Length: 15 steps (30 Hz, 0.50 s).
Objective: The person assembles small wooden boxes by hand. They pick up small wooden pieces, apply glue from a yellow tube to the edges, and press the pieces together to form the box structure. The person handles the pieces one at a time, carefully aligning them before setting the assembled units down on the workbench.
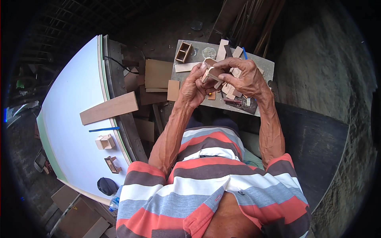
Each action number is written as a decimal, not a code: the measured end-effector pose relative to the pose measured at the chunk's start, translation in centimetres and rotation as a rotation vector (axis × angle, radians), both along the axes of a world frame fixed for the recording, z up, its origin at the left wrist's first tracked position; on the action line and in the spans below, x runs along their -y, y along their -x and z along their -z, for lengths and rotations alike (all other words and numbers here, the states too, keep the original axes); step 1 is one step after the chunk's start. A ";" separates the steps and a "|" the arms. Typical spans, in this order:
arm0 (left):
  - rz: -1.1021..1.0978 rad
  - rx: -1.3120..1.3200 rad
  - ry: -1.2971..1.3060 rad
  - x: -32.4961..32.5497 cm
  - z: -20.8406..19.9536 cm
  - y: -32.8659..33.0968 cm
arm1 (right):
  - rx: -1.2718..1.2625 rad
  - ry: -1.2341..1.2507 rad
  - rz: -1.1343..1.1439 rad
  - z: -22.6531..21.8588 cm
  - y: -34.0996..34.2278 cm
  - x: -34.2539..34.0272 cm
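Note:
Above the small worktable (268, 67), both hands are at a small wooden assembly (214, 73) with pale edges and brown, round-topped faces. My left hand (193, 86) grips it from the left, thumb up along its side. On the other side, the fingers and thumb of my right hand (247, 76) are closed at its edge. The fingers hide part of the piece, so its full shape cannot be made out. Under and beside my right hand, several pale wood offcuts (229, 90) lie in a loose pile.
A two-compartment wooden box (183, 52) and a clear dish (209, 52) sit at the table's far side. To the left stands a large white-topped table (71, 103) with a long board (109, 108), a blue strip (104, 129), small wooden pieces (104, 142) and a dark cap (107, 185).

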<state>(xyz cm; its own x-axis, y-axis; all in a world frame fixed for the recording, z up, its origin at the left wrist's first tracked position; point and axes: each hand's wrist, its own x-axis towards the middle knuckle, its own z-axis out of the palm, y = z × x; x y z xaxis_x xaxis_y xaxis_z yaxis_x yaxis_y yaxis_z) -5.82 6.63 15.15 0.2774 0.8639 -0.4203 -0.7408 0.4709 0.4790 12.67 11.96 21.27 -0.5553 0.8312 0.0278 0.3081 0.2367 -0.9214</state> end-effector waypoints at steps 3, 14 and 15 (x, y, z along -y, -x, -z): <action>0.014 -0.003 -0.015 -0.1 0.2 0.2 | 0.015 0.007 -0.001 0.0 -0.1 0.0; 0.008 0.047 -0.069 0.0 0.2 0.5 | 0.068 -0.084 -0.006 -1.5 -0.1 0.0; 0.013 0.043 -0.067 0.0 0.1 0.5 | 0.065 -0.076 0.008 -1.5 -0.1 0.1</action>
<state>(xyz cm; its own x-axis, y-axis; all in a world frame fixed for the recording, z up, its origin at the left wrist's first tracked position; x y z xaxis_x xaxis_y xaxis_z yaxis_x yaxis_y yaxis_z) -6.37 6.66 15.01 0.3056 0.8859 -0.3490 -0.7556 0.4486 0.4773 12.74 11.87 22.80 -0.5514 0.8324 0.0549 0.3686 0.3021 -0.8791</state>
